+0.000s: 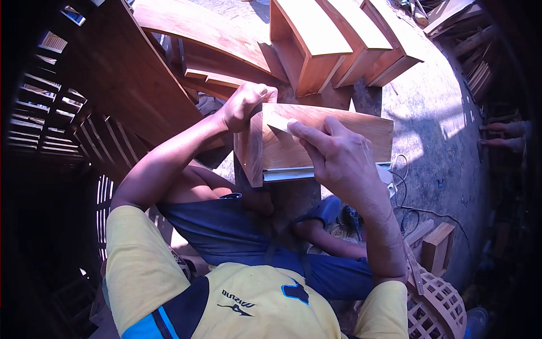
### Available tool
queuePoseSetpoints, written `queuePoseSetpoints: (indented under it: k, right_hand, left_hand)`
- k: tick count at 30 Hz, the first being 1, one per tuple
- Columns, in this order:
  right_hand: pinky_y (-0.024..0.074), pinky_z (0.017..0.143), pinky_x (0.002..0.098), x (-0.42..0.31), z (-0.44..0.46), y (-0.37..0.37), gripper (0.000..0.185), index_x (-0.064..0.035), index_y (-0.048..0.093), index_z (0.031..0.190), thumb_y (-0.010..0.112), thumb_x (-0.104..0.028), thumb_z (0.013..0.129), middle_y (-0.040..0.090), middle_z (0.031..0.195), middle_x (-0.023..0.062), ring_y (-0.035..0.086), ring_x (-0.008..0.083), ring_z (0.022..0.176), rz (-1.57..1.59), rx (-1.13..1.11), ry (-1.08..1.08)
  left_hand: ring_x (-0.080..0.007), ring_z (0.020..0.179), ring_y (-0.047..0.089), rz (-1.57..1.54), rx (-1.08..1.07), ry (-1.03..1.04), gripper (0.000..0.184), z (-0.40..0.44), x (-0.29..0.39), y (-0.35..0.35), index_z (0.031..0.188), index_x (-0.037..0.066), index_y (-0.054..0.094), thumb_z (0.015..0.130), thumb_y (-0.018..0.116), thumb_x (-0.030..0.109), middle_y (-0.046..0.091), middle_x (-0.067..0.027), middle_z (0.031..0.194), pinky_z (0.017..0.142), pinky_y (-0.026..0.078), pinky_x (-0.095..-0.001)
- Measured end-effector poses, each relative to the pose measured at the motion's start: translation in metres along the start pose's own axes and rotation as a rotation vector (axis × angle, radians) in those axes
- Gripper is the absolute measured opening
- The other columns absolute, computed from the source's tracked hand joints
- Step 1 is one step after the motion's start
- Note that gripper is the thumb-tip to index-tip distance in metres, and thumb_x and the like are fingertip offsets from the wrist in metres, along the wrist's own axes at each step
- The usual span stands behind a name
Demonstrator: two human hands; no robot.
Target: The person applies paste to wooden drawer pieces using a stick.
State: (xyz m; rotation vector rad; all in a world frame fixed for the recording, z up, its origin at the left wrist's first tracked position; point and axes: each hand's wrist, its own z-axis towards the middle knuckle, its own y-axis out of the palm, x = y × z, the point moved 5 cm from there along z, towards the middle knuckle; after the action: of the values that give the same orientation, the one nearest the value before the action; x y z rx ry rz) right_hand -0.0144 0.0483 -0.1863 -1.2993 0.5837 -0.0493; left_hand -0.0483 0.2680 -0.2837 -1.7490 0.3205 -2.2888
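Note:
A wooden drawer [333,147] rests on its side above my lap, its brown grain facing up and a metal slide rail [288,174] along its near edge. At the drawer's upper left corner, my left hand [247,104] is closed with the fingers bent over the edge; the fingertips are hidden. My right hand [339,155] is over the drawer's side panel, pinching a small pale flat piece [276,122] against the wood near the front board [256,147]. Whether that piece is sandpaper or a thin blade, I cannot tell.
Several more drawers [327,56] stand ahead on the concrete floor [435,130]. Large wooden panels [124,73] lean at the left. A power tool [353,217] and its cable [440,214] lie near my right leg. A lattice basket [437,308] is at lower right, and another person's feet [505,135] show at far right.

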Motion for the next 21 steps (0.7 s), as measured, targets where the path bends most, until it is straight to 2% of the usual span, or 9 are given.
queuePoseSetpoints:
  k: [3, 5, 9, 11, 14, 16, 17, 21]
  right_hand:
    - [0.0531, 0.069, 0.0464, 0.005, -0.001, -0.006, 0.026, -0.0181, 0.073, 0.125, 0.066, -0.018, 0.099, 0.061, 0.088, 0.0129, 0.068, 0.0331, 0.077, 0.032, -0.032, 0.034]
    - [0.0564, 0.069, 0.0480, 0.005, 0.002, -0.001, 0.031, -0.0202, 0.067, 0.130, 0.060, -0.020, 0.101, 0.060, 0.090, 0.0147, 0.070, 0.0361, 0.078, 0.059, 0.057, -0.002]
    - [0.0567, 0.069, 0.0480, 0.004, 0.003, 0.009, 0.030, -0.0198, 0.067, 0.129, 0.059, -0.020, 0.101, 0.060, 0.089, 0.0148, 0.071, 0.0361, 0.078, 0.053, 0.054, -0.014]
    - [0.0523, 0.069, 0.0477, 0.003, 0.001, -0.001, 0.026, -0.0181, 0.072, 0.126, 0.064, -0.019, 0.101, 0.060, 0.086, 0.0128, 0.068, 0.0340, 0.076, 0.051, -0.007, 0.047]
    - [0.0525, 0.069, 0.0479, 0.001, 0.005, -0.006, 0.026, -0.0183, 0.072, 0.126, 0.063, -0.020, 0.101, 0.060, 0.087, 0.0131, 0.068, 0.0342, 0.077, 0.080, 0.058, 0.031]
    - [0.0527, 0.069, 0.0478, 0.001, 0.009, 0.002, 0.026, -0.0182, 0.072, 0.125, 0.063, -0.021, 0.102, 0.060, 0.087, 0.0133, 0.068, 0.0342, 0.078, 0.039, 0.051, 0.026]
    - [0.0530, 0.070, 0.0477, 0.000, 0.008, 0.006, 0.025, -0.0181, 0.072, 0.125, 0.063, -0.022, 0.102, 0.060, 0.087, 0.0136, 0.068, 0.0342, 0.079, 0.004, 0.044, 0.017]
    - [0.0531, 0.069, 0.0468, 0.000, 0.002, -0.006, 0.025, -0.0180, 0.072, 0.125, 0.062, -0.022, 0.102, 0.060, 0.087, 0.0138, 0.068, 0.0341, 0.078, -0.029, -0.013, 0.041]
  left_hand:
    - [-0.0243, 0.065, 0.055, -0.032, 0.010, -0.012, 0.059, -0.001, 0.003, 0.000, 0.076, -0.007, 0.051, 0.089, 0.044, 0.049, 0.050, -0.0174, 0.068, 0.061, 0.043, -0.0359]
    - [-0.0237, 0.065, 0.055, -0.067, 0.011, -0.039, 0.059, 0.000, 0.002, 0.002, 0.076, -0.007, 0.052, 0.089, 0.044, 0.050, 0.050, -0.0173, 0.067, 0.061, 0.043, -0.0357]
    - [-0.0206, 0.064, 0.053, -0.010, 0.013, -0.022, 0.060, -0.001, -0.002, 0.001, 0.076, -0.007, 0.053, 0.088, 0.044, 0.052, 0.049, -0.0154, 0.066, 0.061, 0.042, -0.0346]
    - [-0.0199, 0.064, 0.052, -0.018, 0.007, -0.012, 0.061, -0.002, -0.006, 0.001, 0.075, -0.006, 0.053, 0.088, 0.044, 0.052, 0.049, -0.0148, 0.066, 0.061, 0.042, -0.0342]
    - [-0.0189, 0.065, 0.052, 0.003, 0.011, 0.039, 0.062, 0.000, -0.008, 0.001, 0.073, -0.006, 0.053, 0.088, 0.043, 0.053, 0.049, -0.0143, 0.066, 0.061, 0.042, -0.0336]
    - [-0.0242, 0.063, 0.053, -0.092, 0.018, 0.005, 0.048, -0.002, -0.010, 0.002, 0.077, -0.005, 0.052, 0.088, 0.051, 0.042, 0.047, -0.0150, 0.068, 0.060, 0.042, -0.0355]
    - [-0.0242, 0.063, 0.053, -0.093, 0.014, -0.002, 0.048, -0.004, -0.014, 0.003, 0.077, -0.005, 0.052, 0.088, 0.051, 0.042, 0.047, -0.0150, 0.068, 0.060, 0.042, -0.0355]
    - [-0.0378, 0.063, 0.051, 0.045, -0.026, 0.131, 0.021, -0.005, -0.011, 0.001, 0.085, -0.001, 0.048, 0.085, 0.062, 0.014, 0.043, -0.0160, 0.073, 0.059, 0.040, -0.0401]
